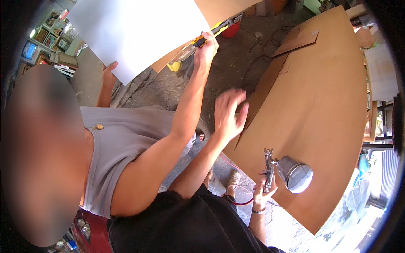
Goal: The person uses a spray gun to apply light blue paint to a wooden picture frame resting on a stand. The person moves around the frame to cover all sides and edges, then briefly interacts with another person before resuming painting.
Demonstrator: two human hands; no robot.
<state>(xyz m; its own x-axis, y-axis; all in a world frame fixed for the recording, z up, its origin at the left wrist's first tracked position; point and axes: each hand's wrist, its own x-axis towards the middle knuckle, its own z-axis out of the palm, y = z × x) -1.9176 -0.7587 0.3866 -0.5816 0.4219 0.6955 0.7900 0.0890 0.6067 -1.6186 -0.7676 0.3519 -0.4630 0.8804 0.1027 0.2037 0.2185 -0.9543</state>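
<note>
In my right hand point(264, 192) is a metal spray gun point(268, 168) with a silver cup point(295, 174) on its side. My fingers are wrapped round its handle, and a red hose point(241, 203) leads off below the hand. My left hand point(230, 111) is raised in the air, a little blurred, with the thumb apart from the fingers and nothing in it. Beyond it, a co-worker in a grey sleeveless top point(126, 126) holds a white sheet point(139, 38) with both hands. A yellow and black utility knife point(211, 34) is also in one of those hands.
A large brown board point(312, 105) stretches along my right, with a smaller brown piece point(297, 43) at its far end. A red bucket point(231, 29) and a dark cable lie on the rough floor beyond. Framed pictures point(51, 19) hang far left; something red and glossy point(95, 230) stands lower left.
</note>
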